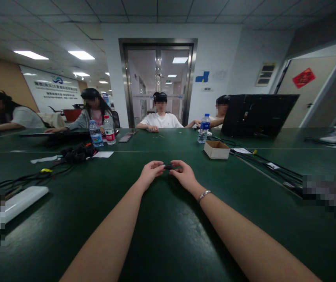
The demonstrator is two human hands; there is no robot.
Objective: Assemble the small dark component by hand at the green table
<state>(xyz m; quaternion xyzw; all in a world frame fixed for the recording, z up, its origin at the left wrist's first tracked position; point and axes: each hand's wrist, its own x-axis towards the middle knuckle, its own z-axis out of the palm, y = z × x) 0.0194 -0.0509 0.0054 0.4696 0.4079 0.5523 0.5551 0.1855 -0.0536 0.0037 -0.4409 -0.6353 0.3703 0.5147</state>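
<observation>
Both my hands meet over the middle of the dark green table [162, 219], holding a small black cylindrical object [168, 167] between them. My left hand [151, 173] pinches its left end with thumb and fingers. At the opposite end, the thumb and fingertips of my right hand [184, 175] close on it. The object lies roughly level; its exact kind is too small to make out. A silver bracelet [204, 195] circles my right wrist.
Beyond my hands, to the right, stand an open cardboard box [217, 152] and a water bottle [204, 129]. Two bottles [96, 134] and bundled black cables [78, 153] are at left. A white bar-shaped case [26, 201] lies nearer. A black monitor [257, 115] and several people are across the table.
</observation>
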